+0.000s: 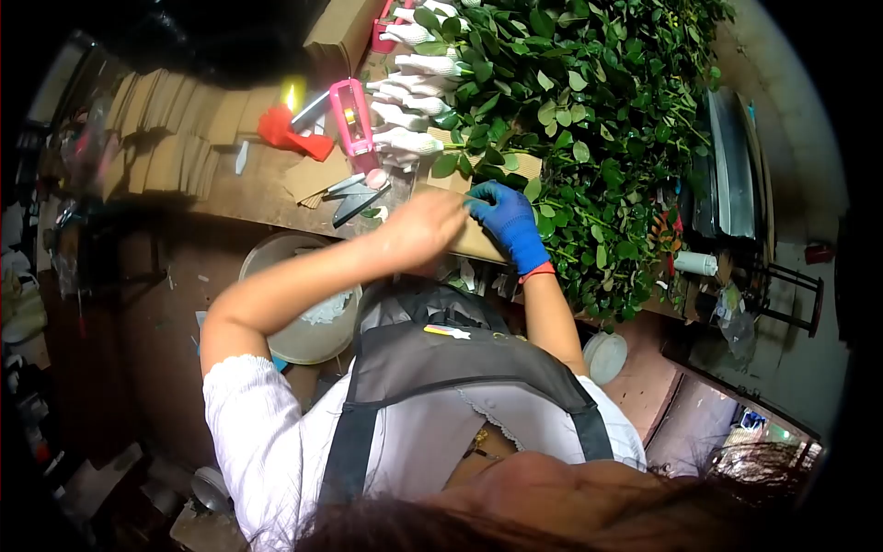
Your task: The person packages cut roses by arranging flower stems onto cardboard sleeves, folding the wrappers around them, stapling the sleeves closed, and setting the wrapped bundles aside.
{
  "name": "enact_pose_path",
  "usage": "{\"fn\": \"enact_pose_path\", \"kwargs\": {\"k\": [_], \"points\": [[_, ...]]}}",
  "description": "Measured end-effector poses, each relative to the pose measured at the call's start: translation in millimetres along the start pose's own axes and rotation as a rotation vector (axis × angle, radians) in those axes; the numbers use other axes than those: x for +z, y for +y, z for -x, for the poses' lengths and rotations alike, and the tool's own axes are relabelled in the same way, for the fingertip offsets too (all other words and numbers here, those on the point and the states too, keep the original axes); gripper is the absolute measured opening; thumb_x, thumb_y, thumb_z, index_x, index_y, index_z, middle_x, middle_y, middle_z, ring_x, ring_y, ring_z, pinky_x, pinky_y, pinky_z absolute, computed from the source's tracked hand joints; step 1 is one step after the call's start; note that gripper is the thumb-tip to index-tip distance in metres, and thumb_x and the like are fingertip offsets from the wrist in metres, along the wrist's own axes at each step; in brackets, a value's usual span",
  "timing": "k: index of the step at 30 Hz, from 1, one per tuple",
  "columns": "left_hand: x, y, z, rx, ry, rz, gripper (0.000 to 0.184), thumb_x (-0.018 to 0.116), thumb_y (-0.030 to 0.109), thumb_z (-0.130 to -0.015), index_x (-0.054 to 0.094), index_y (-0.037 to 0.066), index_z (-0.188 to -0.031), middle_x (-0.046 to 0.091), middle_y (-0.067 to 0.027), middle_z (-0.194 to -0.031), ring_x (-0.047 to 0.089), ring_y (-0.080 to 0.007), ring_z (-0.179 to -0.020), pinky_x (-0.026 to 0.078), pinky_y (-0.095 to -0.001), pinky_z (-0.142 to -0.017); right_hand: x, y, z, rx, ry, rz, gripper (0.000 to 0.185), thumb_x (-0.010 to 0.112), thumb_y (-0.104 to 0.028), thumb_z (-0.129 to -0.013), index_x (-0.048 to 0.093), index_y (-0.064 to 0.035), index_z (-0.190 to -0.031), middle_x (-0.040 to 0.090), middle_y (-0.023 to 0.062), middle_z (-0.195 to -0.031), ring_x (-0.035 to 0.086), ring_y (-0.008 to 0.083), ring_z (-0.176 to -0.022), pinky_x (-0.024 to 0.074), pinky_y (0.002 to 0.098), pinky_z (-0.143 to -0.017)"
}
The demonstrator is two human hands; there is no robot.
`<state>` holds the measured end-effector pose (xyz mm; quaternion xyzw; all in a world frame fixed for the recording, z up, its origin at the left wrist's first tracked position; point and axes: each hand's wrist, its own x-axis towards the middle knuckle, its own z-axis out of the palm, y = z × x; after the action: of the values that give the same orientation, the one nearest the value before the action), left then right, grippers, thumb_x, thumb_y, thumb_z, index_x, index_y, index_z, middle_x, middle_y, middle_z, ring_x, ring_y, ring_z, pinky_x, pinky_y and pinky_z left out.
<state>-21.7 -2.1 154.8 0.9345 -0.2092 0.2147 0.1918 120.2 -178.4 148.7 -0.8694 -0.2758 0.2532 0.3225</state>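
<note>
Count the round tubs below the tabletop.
2 clearly: the large tub, partly behind the left forearm, and the smaller white tub, just beyond the right forearm. A round item at lower left is too unclear to call; others may be hidden.

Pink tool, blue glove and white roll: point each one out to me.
Pink tool [361,148], head view, on the solid part of its frame nearest the person.
Blue glove [515,227], head view, on the back of the hand.
White roll [696,264], head view, on the middle of its side.
</note>
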Motion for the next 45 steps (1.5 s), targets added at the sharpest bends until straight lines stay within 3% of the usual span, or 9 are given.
{"fn": "enact_pose_path", "kwargs": {"k": [5, 10, 13, 17, 22, 25, 28, 36, 45], "points": [[11, 14, 40, -0.023, -0.160, -0.178, 0.049, 0.058, 0.012, -0.084, 0.058, -0.004, -0.130, 0.056, -0.0198, -0.141, 0.055, -0.0336, -0.130, 0.045, -0.0441, -0.110, -34, -31, 16, -0.255, 0.187, -0.073, 0.026, 0.066, -0.023, -0.089, 0.073, -0.0096, -0.110, 0.072, 0.0141, -0.105, 0.069, 0.0314, -0.095, 0.0553, 0.0376, -0.087], [18, 14, 39, -0.065, -0.105, -0.124, 0.048, 0.058, 0.012, -0.083, 0.059, -0.004, -0.128, 0.058, -0.0180, -0.139, 0.055, -0.0318, -0.130, 0.046, -0.0419, -0.109, -88, 23, -50, -0.491, 0.390, 0.733, 0.056, 0.066, -0.012, -0.084, 0.055, -0.0153, -0.139, 0.062, 0.0154, -0.127, 0.055, 0.0339, -0.122, 0.0440, 0.0451, -0.105], [15, 14, 35, -0.071, -0.090, -0.159, 0.047, 0.058, 0.012, -0.083, 0.060, -0.004, -0.127, 0.059, -0.0177, -0.138, 0.056, -0.0314, -0.130, 0.046, -0.0423, -0.109, -110, 17, -57, -0.441, 0.099, 0.689, 0.045, 0.067, -0.011, -0.085, 0.064, -0.0155, -0.130, 0.068, 0.0151, -0.114, 0.062, 0.0352, -0.108, 0.0488, 0.0440, -0.096], [29, 16, 35, -0.072, -0.055, -0.230, 0.045, 0.058, 0.013, -0.083, 0.062, -0.005, -0.124, 0.060, -0.0186, -0.136, 0.058, -0.0314, -0.127, 0.047, -0.0433, -0.108, -155, -18, -60, -0.710, 0.477, 0.294, 0.040, 0.068, -0.006, -0.083, 0.068, -0.0157, -0.122, 0.068, 0.0117, -0.099, 0.064, 0.0327, -0.097, 0.0502, 0.0437, -0.089], [26, 21, 33, -0.091, -0.048, -0.223, 0.045, 0.058, 0.013, -0.082, 0.062, -0.005, -0.123, 0.060, -0.0194, -0.135, 0.058, -0.0319, -0.126, 0.047, -0.0435, -0.109, -184, -29, -87, -0.404, 0.820, 1.241, 0.038, 0.068, -0.041, -0.085, 0.067, -0.0142, -0.113, 0.068, 0.0107, -0.097, 0.067, 0.0333, -0.088, 0.0525, 0.0454, -0.075], [34, 19, 35, -0.082, -0.020, -0.249, 0.045, 0.058, 0.013, -0.082, 0.062, -0.005, -0.123, 0.061, -0.0192, -0.134, 0.058, -0.0321, -0.126, 0.047, -0.0432, -0.109, -133, -72, -59, -0.433, 0.366, 0.486, 0.028, 0.065, -0.040, -0.088, 0.073, -0.0138, -0.095, 0.071, 0.0147, -0.095, 0.067, 0.0339, -0.092, 0.0536, 0.0457, -0.079], [25, 21, 32, -0.090, -0.033, -0.226, 0.045, 0.058, 0.013, -0.081, 0.062, -0.005, -0.122, 0.062, -0.0187, -0.132, 0.059, -0.0317, -0.124, 0.047, -0.0429, -0.108, -74, -56, -62, -0.482, -0.063, 0.478, 0.061, 0.068, -0.051, -0.085, 0.059, -0.0139, -0.133, 0.068, 0.0167, -0.116, 0.065, 0.0347, -0.103, 0.0514, 0.0433, -0.091], [34, 20, 35, -0.073, 0.020, -0.250, 0.044, 0.060, 0.012, -0.079, 0.063, -0.005, -0.120, 0.063, -0.0176, -0.129, 0.061, -0.0308, -0.121, 0.048, -0.0411, -0.106, -12, -24, -12, -0.805, 0.074, 0.643, 0.025, 0.070, -0.016, -0.082, 0.067, -0.0178, -0.107, 0.063, 0.0080, -0.085, 0.064, 0.0292, -0.080, 0.0513, 0.0420, -0.072], [35, 30, 33, -0.125, 0.038, -0.281, 0.029, 0.066, 0.016, -0.079, 0.065, 0.000, -0.103, 0.061, -0.0130, -0.108, 0.056, -0.0315, -0.113, 0.041, -0.0504, -0.109, 27, -40, 8, -0.563, -0.071, 1.208, 0.020, 0.056, -0.022, -0.090, 0.062, -0.0124, -0.107, 0.067, 0.0047, -0.089, 0.068, 0.0223, -0.079, 0.0486, 0.0406, -0.067]]}}
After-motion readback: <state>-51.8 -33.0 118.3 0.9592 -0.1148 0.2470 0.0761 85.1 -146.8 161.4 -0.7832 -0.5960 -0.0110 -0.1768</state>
